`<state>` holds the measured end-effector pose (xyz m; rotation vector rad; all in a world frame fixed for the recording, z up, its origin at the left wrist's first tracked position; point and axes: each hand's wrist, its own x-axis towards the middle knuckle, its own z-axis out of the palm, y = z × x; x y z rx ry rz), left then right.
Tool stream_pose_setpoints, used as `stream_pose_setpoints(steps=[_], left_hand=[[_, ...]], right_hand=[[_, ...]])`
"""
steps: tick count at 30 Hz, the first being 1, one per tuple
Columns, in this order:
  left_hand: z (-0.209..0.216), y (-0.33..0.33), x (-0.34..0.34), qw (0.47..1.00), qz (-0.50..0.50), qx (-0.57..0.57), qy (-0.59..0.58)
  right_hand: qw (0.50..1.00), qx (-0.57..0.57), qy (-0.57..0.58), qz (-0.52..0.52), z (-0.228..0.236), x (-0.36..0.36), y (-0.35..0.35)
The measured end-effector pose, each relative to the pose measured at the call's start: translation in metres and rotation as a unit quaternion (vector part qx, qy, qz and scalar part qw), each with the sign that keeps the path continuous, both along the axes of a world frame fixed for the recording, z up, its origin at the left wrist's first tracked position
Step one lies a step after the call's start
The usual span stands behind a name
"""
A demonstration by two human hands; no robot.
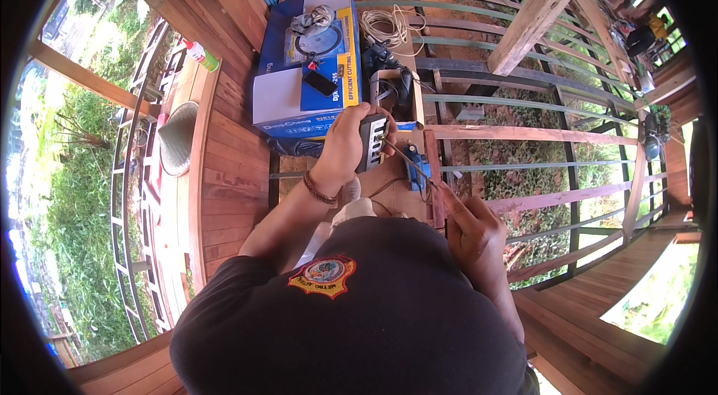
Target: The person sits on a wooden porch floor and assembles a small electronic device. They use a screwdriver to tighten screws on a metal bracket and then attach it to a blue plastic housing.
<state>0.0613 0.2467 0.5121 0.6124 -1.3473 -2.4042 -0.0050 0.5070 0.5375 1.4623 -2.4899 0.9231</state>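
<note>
My left hand, with a brown bead bracelet at its wrist, is closed around a small black-and-white boxy object beside the front corner of a big blue-and-white carton. The exact kind of that object I cannot make out. From its face a thin, dark, rod- or cord-like piece slants down to the right. My right hand pinches the lower end of this piece, with the index finger stretched along it. Just beyond that line sits a blue tool or device, partly hidden.
On the carton lie a dark phone and a crumpled grey bag. Behind it are coiled pale cable and black power tools. Open floor joists with gaps spread to the right. A woven hat rests left.
</note>
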Motion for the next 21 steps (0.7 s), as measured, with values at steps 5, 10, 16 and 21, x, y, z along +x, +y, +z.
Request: stream_pose_setpoints(steps=[5, 10, 16, 21], left_hand=[[0.003, -0.004, 0.000, 0.995, -0.027, 0.094, -0.012], [0.004, -0.007, 0.000, 0.992, -0.055, 0.110, -0.023], [0.004, -0.009, -0.001, 0.987, -0.075, 0.142, -0.020], [0.001, -0.012, 0.001, 0.984, -0.089, 0.157, -0.016]], right_hand=[[1.000, -0.005, -0.001, 0.001, 0.001, 0.001, -0.001], [1.000, -0.006, 0.002, -0.001, 0.005, 0.002, -0.002], [1.000, -0.005, 0.010, -0.001, 0.006, 0.001, -0.003], [1.000, -0.003, 0.014, 0.003, 0.006, 0.001, -0.004]])
